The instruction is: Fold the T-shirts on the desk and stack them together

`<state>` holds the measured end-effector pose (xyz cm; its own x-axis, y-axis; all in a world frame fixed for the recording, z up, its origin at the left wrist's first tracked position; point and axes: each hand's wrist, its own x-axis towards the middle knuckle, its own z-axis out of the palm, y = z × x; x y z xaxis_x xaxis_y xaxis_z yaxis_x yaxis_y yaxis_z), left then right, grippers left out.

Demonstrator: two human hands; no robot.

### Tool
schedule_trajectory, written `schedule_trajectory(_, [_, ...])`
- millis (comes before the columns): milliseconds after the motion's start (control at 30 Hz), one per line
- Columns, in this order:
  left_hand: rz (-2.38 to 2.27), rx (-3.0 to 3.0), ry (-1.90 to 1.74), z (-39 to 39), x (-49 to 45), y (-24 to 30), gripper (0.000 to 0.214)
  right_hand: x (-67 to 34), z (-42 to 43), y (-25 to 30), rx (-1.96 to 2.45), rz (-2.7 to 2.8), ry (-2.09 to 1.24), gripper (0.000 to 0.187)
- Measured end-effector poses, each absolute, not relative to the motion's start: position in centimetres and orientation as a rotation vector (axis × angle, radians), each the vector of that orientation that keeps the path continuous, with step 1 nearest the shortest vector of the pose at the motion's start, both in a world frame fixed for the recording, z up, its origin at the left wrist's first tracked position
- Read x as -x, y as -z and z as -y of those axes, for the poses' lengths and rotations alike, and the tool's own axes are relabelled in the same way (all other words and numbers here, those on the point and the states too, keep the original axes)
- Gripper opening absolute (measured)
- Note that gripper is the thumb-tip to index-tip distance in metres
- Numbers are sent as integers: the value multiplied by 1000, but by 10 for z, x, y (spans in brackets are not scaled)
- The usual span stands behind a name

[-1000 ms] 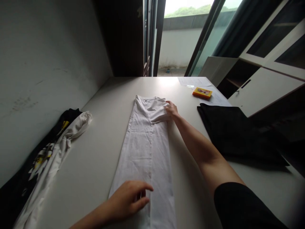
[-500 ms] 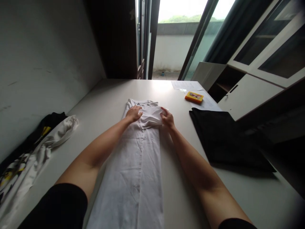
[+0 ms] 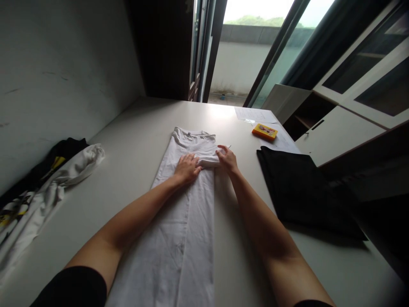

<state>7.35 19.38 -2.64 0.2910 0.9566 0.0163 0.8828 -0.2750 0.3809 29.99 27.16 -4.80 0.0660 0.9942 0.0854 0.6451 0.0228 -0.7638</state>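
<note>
A white shirt (image 3: 175, 221) lies lengthwise on the table, its neckline at the far end and its sides folded into a long strip. My left hand (image 3: 188, 168) rests flat on the upper part of it, fingers stretched out, beside a raised fold. At the shirt's right edge, my right hand (image 3: 227, 158) pinches the end of a sleeve-like flap between thumb and fingers. Part of the flap is hidden behind that hand.
On the white table (image 3: 128, 140), a folded black cloth (image 3: 303, 187) lies to the right. Behind it are a yellow-orange box (image 3: 264, 132) and paper sheets (image 3: 255, 114). Rumpled black and white clothes (image 3: 60, 183) lie along the left wall.
My left hand has moved nearer to me and flattened on the shirt. My right hand stays at the flap's end, and the flap now looks narrower. The view has shifted slightly.
</note>
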Motion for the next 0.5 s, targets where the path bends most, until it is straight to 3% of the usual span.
schedule_trajectory(133, [-1607,-2317,-361,-148,-79,25,60,-292,-271,47,1686,1615,-738,42])
schedule_trajectory(300, [-1543,-2365,-368,-149,-86,17,40,-290,-278,39,1504,1242,-1005,54])
schedule_trajectory(400, [-1556,-2363,-351,-155,-102,15,47,-293,-282,31,1359,1016,-1252,59])
schedule_trajectory(500, [-1606,-2356,-348,-160,-119,16,51,-294,-285,23,1235,812,-1445,50])
